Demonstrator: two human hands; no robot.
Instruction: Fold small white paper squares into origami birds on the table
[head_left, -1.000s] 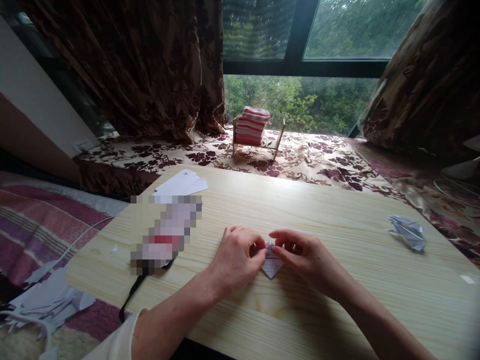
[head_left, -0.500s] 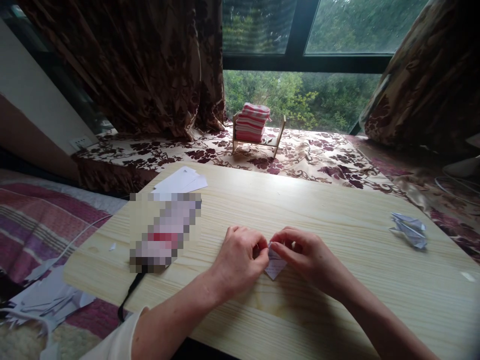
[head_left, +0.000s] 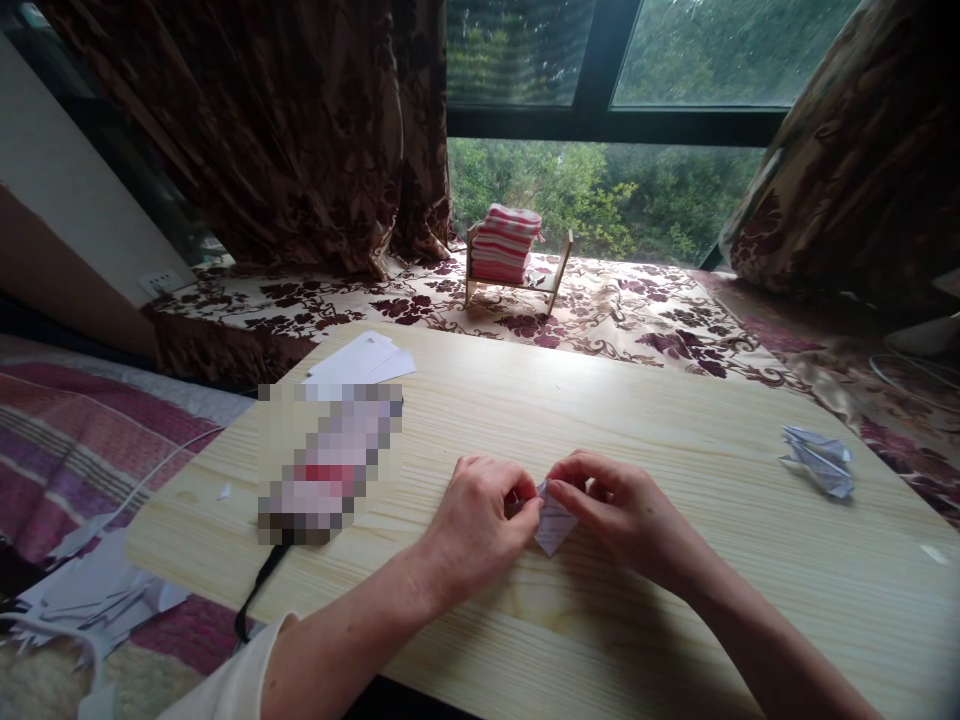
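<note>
Near the middle of the wooden table (head_left: 480, 400), a small folded piece of paper (head_left: 553, 530) with printed lines sits between my hands, its lower corner pointing towards me. My left hand (head_left: 487, 515) pinches its left side between thumb and forefinger. From the other side, my right hand (head_left: 604, 495) grips its upper right edge, thumb and fingertips pressed together. The fingers cover the upper part of the paper. Farther right on the table lies a folded paper piece with pointed ends (head_left: 817, 462).
White paper sheets (head_left: 360, 360) lie at the table's back left, behind a blurred-out object (head_left: 330, 465) with a black strap (head_left: 262, 590). Paper scraps (head_left: 105, 590) are heaped left of the table. A small stand (head_left: 555, 275) holds folded striped cloths (head_left: 504, 243) on the window ledge.
Both hands and the paper have shifted very slightly to the right. The grip on the paper looks the same, and the other things stay in place.
</note>
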